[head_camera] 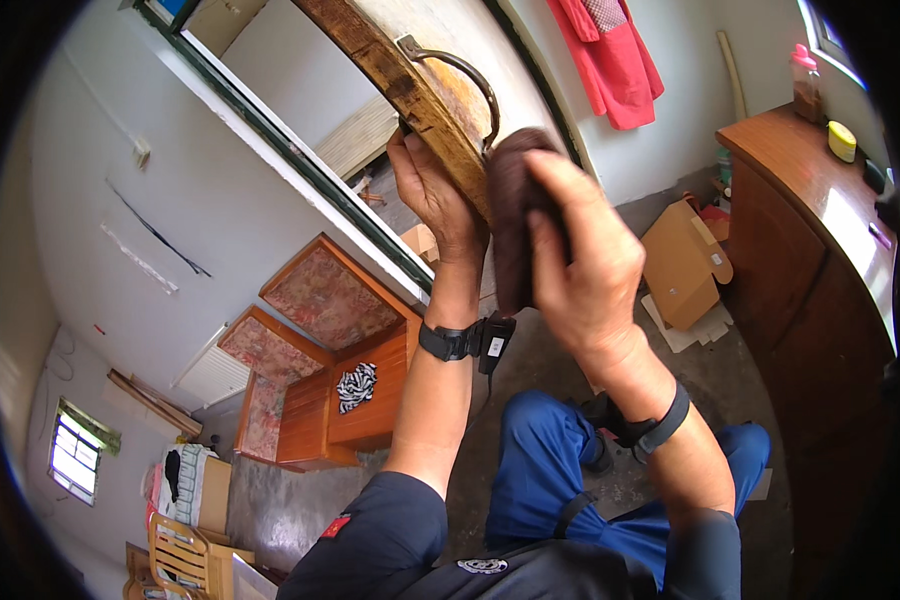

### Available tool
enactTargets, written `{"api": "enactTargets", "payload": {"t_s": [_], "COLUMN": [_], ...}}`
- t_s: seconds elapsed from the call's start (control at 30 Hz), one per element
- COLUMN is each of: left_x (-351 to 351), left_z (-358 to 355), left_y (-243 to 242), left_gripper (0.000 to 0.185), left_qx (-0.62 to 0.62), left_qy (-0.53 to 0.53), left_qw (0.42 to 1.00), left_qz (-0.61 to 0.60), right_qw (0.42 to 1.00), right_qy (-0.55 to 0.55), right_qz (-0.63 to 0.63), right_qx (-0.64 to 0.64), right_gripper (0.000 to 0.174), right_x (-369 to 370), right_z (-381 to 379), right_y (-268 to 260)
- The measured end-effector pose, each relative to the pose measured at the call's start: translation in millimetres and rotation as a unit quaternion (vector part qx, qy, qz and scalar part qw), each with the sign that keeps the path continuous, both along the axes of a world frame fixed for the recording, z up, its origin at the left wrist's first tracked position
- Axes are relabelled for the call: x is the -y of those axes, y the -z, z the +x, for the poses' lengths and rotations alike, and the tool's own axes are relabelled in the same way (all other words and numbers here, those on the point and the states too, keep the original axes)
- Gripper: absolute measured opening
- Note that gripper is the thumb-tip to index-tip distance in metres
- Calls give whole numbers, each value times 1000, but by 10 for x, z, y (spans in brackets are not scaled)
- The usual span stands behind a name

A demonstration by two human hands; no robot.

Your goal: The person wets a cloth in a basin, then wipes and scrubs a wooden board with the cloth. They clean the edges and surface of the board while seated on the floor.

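Before me stands a worn wooden door [412,90], its narrow edge stained and scuffed. A dark curved metal pull handle [487,86] is fixed to its right face. My left hand [439,191] holds the door from its left side, below the handle; the fingertips are partly hidden. My right hand [589,247] grips a dark brown folded cloth [511,240] against or very near the door's right side, just under the handle's lower end. The hand and cloth are slightly blurred. The cloth covers the lower part of the door edge.
A wooden desk [787,150] curves along the right, with a pink-lidded bottle [804,82] on it. Cardboard [686,262] lies on the floor beside the desk. Red clothing [622,82] hangs on the wall. A wooden settee [330,337] with floral panels stands left.
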State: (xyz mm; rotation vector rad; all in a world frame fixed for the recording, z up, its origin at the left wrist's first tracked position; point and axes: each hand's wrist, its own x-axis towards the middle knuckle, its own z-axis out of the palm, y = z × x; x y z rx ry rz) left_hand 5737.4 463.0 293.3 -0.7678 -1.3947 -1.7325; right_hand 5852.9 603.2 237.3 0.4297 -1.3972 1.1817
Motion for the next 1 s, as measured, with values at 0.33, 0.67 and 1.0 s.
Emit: {"api": "enactTargets", "payload": {"t_s": [0.33, 0.67, 1.0], "left_x": [-136, -3, 140], "left_z": [-82, -217, -308], "left_y": [110, 239, 339], "left_gripper": [58, 51, 56], "left_qx": [-68, -124, -202], "left_qy": [-55, -138, -225], "left_qw": [995, 979, 940], "left_qz": [-42, -88, -157], "right_qw": [999, 985, 989], "right_qy": [-35, -92, -98], "right_qz": [22, 19, 10], "right_qx": [-9, 144, 107], "right_gripper": [37, 50, 39], "right_x": [-191, -78, 75], "right_z": [-1012, -572, -702], "right_y": [-315, 730, 1324]}}
